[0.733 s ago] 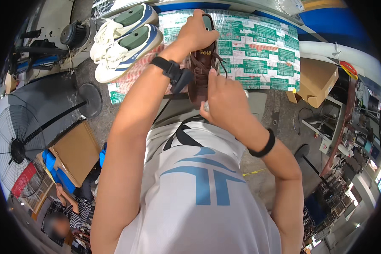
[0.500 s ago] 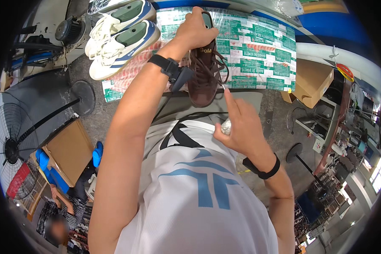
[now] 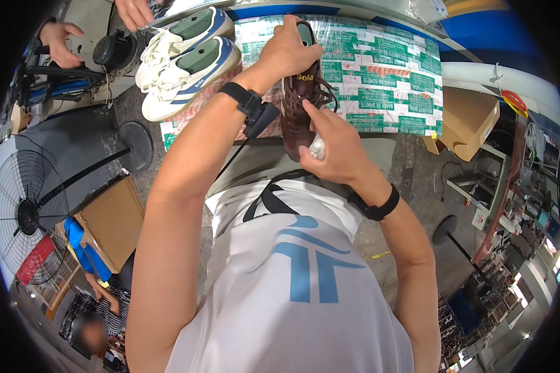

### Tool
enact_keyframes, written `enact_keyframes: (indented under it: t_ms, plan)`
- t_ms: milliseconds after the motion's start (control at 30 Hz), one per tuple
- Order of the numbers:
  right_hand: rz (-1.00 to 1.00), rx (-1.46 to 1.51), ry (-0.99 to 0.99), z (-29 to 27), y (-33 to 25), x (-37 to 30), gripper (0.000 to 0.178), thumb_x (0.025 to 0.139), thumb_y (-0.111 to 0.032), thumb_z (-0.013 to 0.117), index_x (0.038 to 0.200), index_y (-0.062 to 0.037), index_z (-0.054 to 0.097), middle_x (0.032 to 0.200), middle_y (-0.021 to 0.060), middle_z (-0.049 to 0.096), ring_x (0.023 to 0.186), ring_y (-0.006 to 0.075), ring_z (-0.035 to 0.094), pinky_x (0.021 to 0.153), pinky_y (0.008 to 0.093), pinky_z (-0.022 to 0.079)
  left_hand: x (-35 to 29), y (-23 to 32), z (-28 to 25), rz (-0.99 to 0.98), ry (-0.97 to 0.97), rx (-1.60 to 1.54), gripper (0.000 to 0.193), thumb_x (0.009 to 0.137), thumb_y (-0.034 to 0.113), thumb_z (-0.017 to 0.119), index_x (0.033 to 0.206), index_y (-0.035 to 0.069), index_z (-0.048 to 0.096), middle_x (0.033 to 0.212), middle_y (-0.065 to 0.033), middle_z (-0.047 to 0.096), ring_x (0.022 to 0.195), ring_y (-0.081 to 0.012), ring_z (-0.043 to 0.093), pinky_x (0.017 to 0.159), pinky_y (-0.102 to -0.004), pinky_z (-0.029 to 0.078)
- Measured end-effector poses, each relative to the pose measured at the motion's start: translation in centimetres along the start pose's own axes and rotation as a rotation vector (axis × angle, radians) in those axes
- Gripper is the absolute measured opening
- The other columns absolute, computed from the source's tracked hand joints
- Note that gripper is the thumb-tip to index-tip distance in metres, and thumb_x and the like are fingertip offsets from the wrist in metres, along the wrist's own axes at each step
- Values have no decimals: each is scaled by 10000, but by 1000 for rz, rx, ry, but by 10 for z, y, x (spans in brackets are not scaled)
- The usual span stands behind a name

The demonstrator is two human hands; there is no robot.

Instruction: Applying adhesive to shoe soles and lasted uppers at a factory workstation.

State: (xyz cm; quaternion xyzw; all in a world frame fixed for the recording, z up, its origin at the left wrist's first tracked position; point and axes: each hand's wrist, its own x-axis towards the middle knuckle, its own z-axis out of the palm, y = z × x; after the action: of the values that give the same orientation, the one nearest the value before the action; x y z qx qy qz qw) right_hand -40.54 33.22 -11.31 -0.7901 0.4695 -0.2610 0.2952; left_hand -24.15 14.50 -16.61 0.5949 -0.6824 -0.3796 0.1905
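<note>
A dark brown lace-up shoe stands at the near edge of the table, its toe toward me. My left hand is closed round its heel and collar. My right hand is at the shoe's right side, index finger stretched to the laces. Within its curled fingers shows a white, crumpled wad, perhaps cloth or paper. A small bright tip shows at the index fingertip; its kind is unclear. To the left stand two white sneakers with blue trim and green insoles.
Green-and-white printed tape covers the tabletop. An open cardboard box sits at the right. Another person's hands reach in at the far left, near a motor. A stand fan and a seated person are lower left.
My right hand has moved left and slightly up, from beside the shoe onto its laces. My left hand still grips the heel. Another person's hands have come into view at the far left.
</note>
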Motion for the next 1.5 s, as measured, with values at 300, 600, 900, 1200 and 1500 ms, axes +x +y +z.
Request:
enact_keyframes:
  t_ms: [300,600,900,1200,1500]
  plan:
    - [99,-74,92,14,-25,-18,902,766,-280,877,1501,122,542,975,175,611,850,348,652,733,454,549,-1,5,-9,-30,-62,-6,962,888,460,785,1625,-10,382,1471,-333,587,1254,-479,703,1055,-506,587]
    - [169,133,171,32,-27,18,766,790,-266,841,1412,123,619,944,170,642,805,366,687,704,452,563,-1,7,7,9,74,20,904,877,423,782,1570,-34,423,1421,-357,614,1229,-514,701,1038,-533,585]
    - [183,136,23,1,-46,-34,896,767,-219,851,1553,79,541,980,158,644,846,341,672,736,438,561,3,-3,0,83,76,27,965,887,456,795,1572,-91,391,1391,-389,624,1207,-537,696,1043,-541,579]
    - [427,223,522,34,29,-24,938,849,-248,811,1647,48,418,1124,212,663,1048,396,665,933,495,542,-85,30,3,25,178,-376,1137,809,244,950,1657,-98,275,1493,-292,592,1366,-371,625,1136,-432,532]
    - [324,154,79,13,16,12,731,866,-261,807,1541,-60,613,1086,190,656,1001,405,679,870,486,566,-119,-41,-9,-311,164,-1153,618,1015,87,779,1558,11,491,1331,-146,719,1118,-230,753,955,-407,641]
